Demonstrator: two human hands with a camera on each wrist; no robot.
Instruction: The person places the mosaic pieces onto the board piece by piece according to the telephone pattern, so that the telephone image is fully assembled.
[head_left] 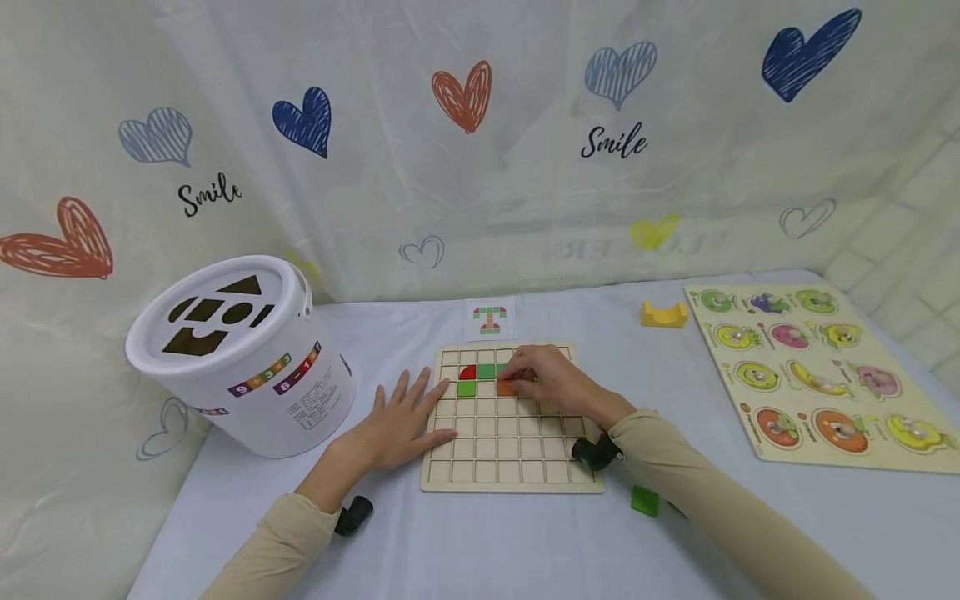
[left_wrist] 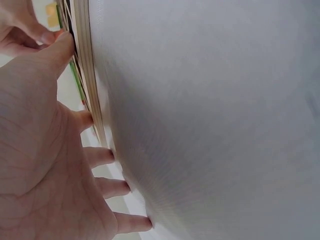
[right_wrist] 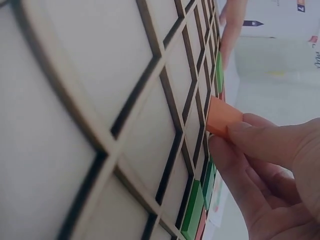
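Note:
A wooden grid board (head_left: 510,450) lies on the white cloth. My left hand (head_left: 401,427) rests with spread, straight fingers at its left edge; in the left wrist view, the thumb and a finger of this hand (left_wrist: 45,165) touch the board's edge. Over the upper middle cells, my right hand (head_left: 558,382) pinches an orange square tile (right_wrist: 220,114) between thumb and fingers, tilted against the grid. Left of it sit a red rounded tile (head_left: 468,372), a green tile (head_left: 487,372) and a lighter green tile (head_left: 466,389). The right hand partly hides further tiles.
Behind the board lies a pattern card (head_left: 490,321). A white bucket (head_left: 300,392) with a shape-cut lid stands left. At right are a yellow block (head_left: 663,315) and a fruit puzzle board (head_left: 750,417). A loose green tile (head_left: 644,501) lies by the right forearm.

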